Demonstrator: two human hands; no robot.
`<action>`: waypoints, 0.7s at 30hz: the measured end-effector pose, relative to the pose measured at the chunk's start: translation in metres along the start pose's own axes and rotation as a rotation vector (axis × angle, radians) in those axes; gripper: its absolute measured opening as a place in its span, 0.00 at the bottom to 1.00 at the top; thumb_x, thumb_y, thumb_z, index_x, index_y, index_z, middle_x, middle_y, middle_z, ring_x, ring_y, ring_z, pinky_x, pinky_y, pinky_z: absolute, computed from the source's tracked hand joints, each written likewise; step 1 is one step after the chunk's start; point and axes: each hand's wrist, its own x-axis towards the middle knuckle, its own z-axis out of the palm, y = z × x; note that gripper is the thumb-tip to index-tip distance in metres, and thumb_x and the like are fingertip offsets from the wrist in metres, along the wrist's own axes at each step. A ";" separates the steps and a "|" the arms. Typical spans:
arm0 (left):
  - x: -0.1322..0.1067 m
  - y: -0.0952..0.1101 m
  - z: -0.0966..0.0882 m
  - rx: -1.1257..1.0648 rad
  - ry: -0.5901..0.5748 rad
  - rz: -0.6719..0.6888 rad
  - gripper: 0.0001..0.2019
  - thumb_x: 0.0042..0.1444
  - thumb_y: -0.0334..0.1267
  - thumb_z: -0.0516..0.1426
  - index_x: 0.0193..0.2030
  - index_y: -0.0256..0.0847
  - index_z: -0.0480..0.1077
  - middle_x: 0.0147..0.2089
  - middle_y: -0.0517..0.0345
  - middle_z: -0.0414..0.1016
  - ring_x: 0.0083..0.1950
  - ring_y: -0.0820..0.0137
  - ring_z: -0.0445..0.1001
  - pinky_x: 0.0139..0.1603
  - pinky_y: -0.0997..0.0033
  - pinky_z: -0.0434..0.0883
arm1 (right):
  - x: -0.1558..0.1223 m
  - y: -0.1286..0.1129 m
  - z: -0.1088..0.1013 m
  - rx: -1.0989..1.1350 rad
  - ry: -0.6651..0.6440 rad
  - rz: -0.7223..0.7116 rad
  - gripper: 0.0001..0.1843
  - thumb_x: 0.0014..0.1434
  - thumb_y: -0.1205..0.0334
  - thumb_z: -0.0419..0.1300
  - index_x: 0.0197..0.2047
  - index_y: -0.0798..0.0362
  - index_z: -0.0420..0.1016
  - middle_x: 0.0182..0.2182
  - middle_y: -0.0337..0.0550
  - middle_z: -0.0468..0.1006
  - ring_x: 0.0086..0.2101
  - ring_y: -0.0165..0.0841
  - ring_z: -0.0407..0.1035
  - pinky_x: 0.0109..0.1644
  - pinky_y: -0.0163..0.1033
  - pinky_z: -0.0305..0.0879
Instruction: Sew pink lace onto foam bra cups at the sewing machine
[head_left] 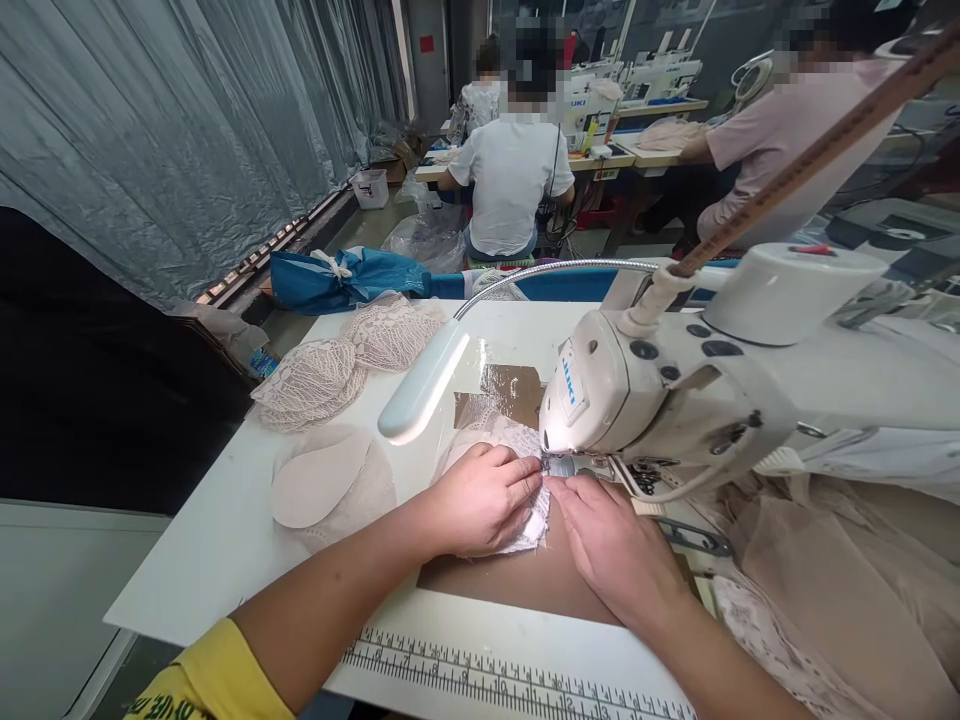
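My left hand (484,500) is bent over a pale lace fabric piece (536,530), its fingers pressed together on the cloth just left of the needle area. From the other side, my right hand (615,545) has its thumb and forefinger closed at the fabric's right edge, close to the presser foot. The white JUKI sewing machine (592,390) stands over the fabric, and its needle is hard to make out. Beneath the lace lies a brown sheet (517,585) on the white table (225,545). My fingers hide part of the lace.
Lace bra cups (311,385) lie at the back left, with a smooth beige cup (319,485) nearer. A lamp (424,385) on a bent metal neck hangs over the table. Sheer beige fabric (840,570) is heaped at right. A printed ruler (510,680) runs along the front edge. Other people sit beyond.
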 end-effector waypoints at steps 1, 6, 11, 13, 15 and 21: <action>0.001 -0.001 0.001 0.003 0.009 0.003 0.18 0.64 0.38 0.47 0.57 0.34 0.66 0.59 0.46 0.68 0.49 0.61 0.66 0.48 0.60 0.64 | 0.000 0.000 0.001 -0.007 0.002 0.005 0.19 0.56 0.75 0.51 0.46 0.55 0.78 0.36 0.42 0.81 0.32 0.34 0.71 0.29 0.36 0.61; 0.002 -0.001 0.003 0.005 0.038 0.019 0.17 0.64 0.36 0.48 0.56 0.34 0.67 0.57 0.48 0.70 0.48 0.62 0.66 0.47 0.61 0.64 | -0.002 -0.001 0.003 -0.032 0.014 0.005 0.19 0.56 0.75 0.52 0.46 0.55 0.79 0.38 0.43 0.81 0.33 0.34 0.72 0.31 0.36 0.64; 0.004 -0.003 0.002 0.009 0.051 0.026 0.16 0.63 0.37 0.49 0.53 0.32 0.68 0.55 0.48 0.71 0.48 0.61 0.67 0.46 0.61 0.64 | -0.003 -0.001 0.006 -0.036 0.010 0.008 0.20 0.57 0.74 0.52 0.47 0.54 0.79 0.41 0.43 0.81 0.33 0.34 0.72 0.29 0.36 0.64; 0.006 -0.005 0.002 0.012 0.065 0.027 0.16 0.63 0.37 0.49 0.53 0.33 0.68 0.55 0.48 0.72 0.49 0.61 0.67 0.45 0.61 0.64 | -0.004 0.000 0.006 -0.029 0.010 0.010 0.20 0.57 0.74 0.51 0.47 0.54 0.79 0.41 0.43 0.81 0.32 0.34 0.72 0.28 0.36 0.64; 0.006 -0.007 0.002 0.012 0.074 0.030 0.15 0.64 0.36 0.49 0.53 0.33 0.68 0.55 0.48 0.72 0.51 0.60 0.67 0.46 0.61 0.64 | -0.004 0.002 0.004 0.001 0.011 0.015 0.19 0.58 0.73 0.51 0.47 0.54 0.79 0.40 0.43 0.81 0.32 0.34 0.73 0.28 0.35 0.64; 0.007 -0.010 0.005 -0.021 0.100 0.035 0.15 0.65 0.36 0.49 0.53 0.34 0.68 0.56 0.49 0.72 0.54 0.62 0.68 0.49 0.63 0.65 | -0.005 0.006 -0.002 0.157 -0.021 -0.005 0.20 0.60 0.72 0.48 0.47 0.55 0.78 0.41 0.41 0.81 0.31 0.31 0.73 0.28 0.33 0.65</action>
